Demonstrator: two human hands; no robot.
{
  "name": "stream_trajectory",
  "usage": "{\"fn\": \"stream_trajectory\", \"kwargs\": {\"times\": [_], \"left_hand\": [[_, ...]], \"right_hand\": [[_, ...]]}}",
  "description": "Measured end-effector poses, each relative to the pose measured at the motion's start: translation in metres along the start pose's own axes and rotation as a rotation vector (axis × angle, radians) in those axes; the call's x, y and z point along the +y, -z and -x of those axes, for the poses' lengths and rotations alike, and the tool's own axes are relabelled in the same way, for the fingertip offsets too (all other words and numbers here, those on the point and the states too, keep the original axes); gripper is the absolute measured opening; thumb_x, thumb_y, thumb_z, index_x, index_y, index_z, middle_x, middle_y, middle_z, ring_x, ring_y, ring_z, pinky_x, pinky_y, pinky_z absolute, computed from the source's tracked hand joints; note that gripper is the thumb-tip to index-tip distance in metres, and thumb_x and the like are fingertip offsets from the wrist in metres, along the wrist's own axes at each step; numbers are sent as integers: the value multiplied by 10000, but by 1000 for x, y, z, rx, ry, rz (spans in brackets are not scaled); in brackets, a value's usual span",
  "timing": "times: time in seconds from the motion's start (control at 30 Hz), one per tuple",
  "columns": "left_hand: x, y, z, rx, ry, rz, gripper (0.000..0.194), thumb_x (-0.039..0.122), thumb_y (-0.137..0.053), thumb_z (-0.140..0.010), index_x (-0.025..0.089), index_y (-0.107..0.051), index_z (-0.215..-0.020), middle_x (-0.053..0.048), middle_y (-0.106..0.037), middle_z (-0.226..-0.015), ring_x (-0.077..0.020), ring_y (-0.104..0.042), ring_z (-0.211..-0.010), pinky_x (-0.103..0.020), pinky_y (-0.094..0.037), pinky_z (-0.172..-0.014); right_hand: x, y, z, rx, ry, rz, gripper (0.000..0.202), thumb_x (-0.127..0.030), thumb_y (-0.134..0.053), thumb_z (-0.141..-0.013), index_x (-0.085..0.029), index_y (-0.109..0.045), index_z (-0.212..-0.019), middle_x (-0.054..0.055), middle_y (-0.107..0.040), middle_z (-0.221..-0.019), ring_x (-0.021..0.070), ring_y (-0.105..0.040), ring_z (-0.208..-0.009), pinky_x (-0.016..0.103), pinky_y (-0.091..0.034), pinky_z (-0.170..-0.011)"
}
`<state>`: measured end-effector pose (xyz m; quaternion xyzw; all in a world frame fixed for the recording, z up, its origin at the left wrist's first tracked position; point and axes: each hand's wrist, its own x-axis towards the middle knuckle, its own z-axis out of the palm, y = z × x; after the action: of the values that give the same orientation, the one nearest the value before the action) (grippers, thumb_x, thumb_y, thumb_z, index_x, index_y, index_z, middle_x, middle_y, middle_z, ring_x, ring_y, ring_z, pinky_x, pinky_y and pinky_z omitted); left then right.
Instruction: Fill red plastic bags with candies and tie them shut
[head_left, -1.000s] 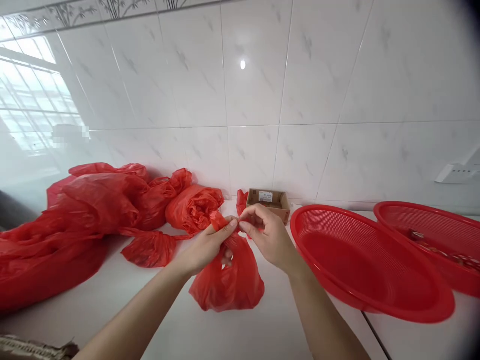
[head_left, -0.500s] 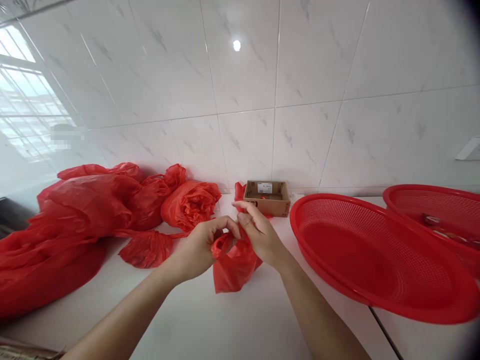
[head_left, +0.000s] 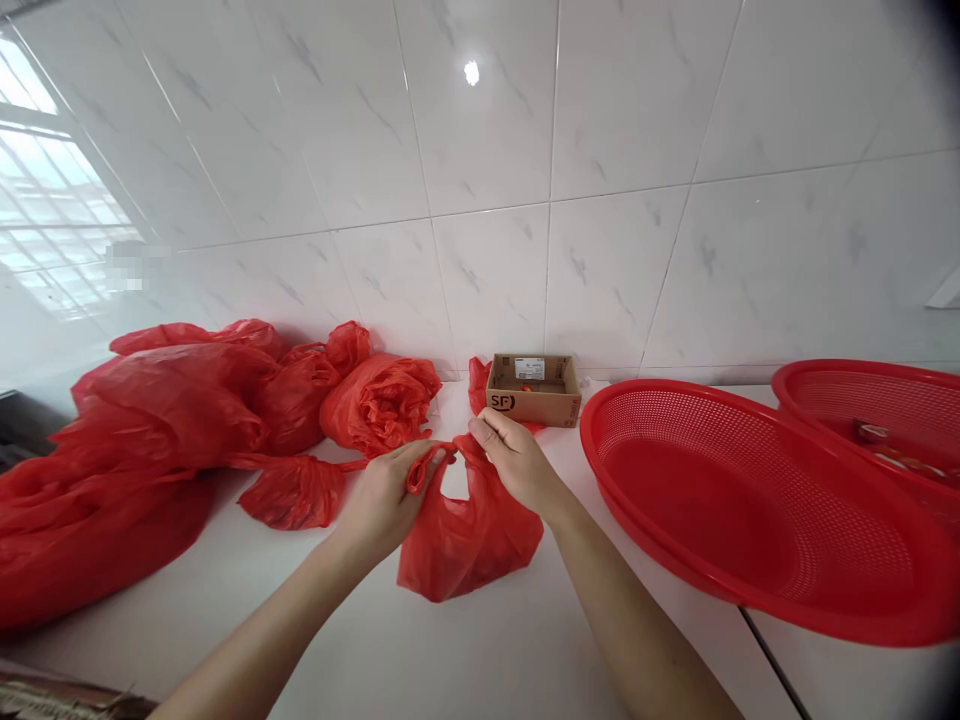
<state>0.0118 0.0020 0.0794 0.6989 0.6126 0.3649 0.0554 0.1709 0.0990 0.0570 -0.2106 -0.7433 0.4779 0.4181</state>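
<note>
A small red plastic bag (head_left: 469, 545) hangs in front of me, its two handles drawn up and meeting near my fingers. My left hand (head_left: 390, 490) is closed around the left handle, with a loop of it showing by the thumb. My right hand (head_left: 517, 455) pinches the right handle, thumb on top. Whether the handles are knotted or only crossed I cannot tell. What the bag contains is hidden by the red film. Just beyond my right hand stands a small open cardboard box (head_left: 534, 405).
Several filled red plastic bags (head_left: 172, 400) and a rolled red bag bundle (head_left: 379, 405) lie on the left. A small red bag (head_left: 296, 493) sits before them. On the right are a large red perforated basket (head_left: 697, 500) and another basket (head_left: 825, 385) holding small items. A tiled wall (head_left: 495, 150) rises behind.
My right hand has closed on a handle, and the bag's two handles are now stretched between my hands. The bag hangs wider and fuller below them.
</note>
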Motion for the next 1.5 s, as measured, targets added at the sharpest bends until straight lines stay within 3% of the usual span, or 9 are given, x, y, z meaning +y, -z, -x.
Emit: {"fn": "stream_trajectory", "kwargs": {"times": [0.2,0.33,0.43,0.63,0.8,0.93,1.07,1.3,1.5], "left_hand": [[-12,-16,61,63,177,-13,326,363,-358,-981,219,-611,-834,-49,-674,-825,-197,-633,-774,-294,-496,-705],[-1,-22,113,50,289,71,310,393,-404,-959,258,-654,-836,-38,-664,-829,-190,-607,-707,-283,-485,-657],[5,-22,127,110,409,142,332,449,-412,-948,255,-633,-796,-38,-661,-823,-202,-594,-715,-307,-485,-681],[-27,-36,105,395,523,219,389,522,-373,-951,215,-539,-780,-80,-626,-1080,-231,-566,-1073,-355,-440,-953],[-56,-72,84,450,592,174,431,530,-248,-976,204,-529,-948,-78,-620,-1023,-201,-598,-1012,-332,-463,-916],[-65,-91,72,345,626,46,407,505,-228,-987,231,-516,-900,-24,-628,-888,-169,-602,-790,-280,-478,-720],[-79,-92,66,138,673,-131,347,444,-315,-991,230,-563,-876,26,-566,-629,-159,-537,-574,-286,-424,-591],[-100,-86,50,-137,685,-356,277,387,-531,-942,151,-614,-1061,-44,-651,-926,-150,-627,-760,-336,-536,-709],[-109,-91,33,-225,674,-477,296,354,-559,-932,153,-598,-1144,-75,-648,-1062,-182,-645,-878,-379,-552,-772]], "right_hand": [[58,5,-18,155,-168,210,339,-424,-312,-983,-227,-390,-718,-35,-598,-658,133,-565,-648,236,-401,-661],[86,14,-22,188,-251,316,303,-374,-331,-965,-230,-407,-710,-8,-629,-683,158,-583,-683,254,-402,-683],[95,10,-22,162,-279,371,306,-388,-341,-965,-229,-422,-716,-4,-651,-715,161,-594,-715,255,-399,-703],[94,-6,-17,81,-350,438,371,-416,-175,-1011,-230,-437,-825,1,-665,-743,154,-629,-733,245,-395,-656],[87,-38,1,-39,-341,570,322,-493,-290,-994,-229,-466,-940,16,-676,-826,175,-629,-755,253,-354,-630],[96,-56,9,-92,-354,695,243,-399,-341,-999,-209,-487,-965,46,-682,-827,196,-631,-756,263,-314,-617],[109,-50,6,-67,-372,779,283,-399,-286,-1018,-212,-496,-993,59,-687,-886,197,-633,-811,260,-304,-623],[129,-37,-1,-45,-449,871,312,-408,-282,-1025,-208,-520,-1052,72,-692,-891,205,-645,-821,264,-309,-609],[139,-30,-3,-23,-471,946,332,-409,-279,-1029,-201,-530,-1089,80,-704,-909,198,-655,-830,265,-327,-621]]}}
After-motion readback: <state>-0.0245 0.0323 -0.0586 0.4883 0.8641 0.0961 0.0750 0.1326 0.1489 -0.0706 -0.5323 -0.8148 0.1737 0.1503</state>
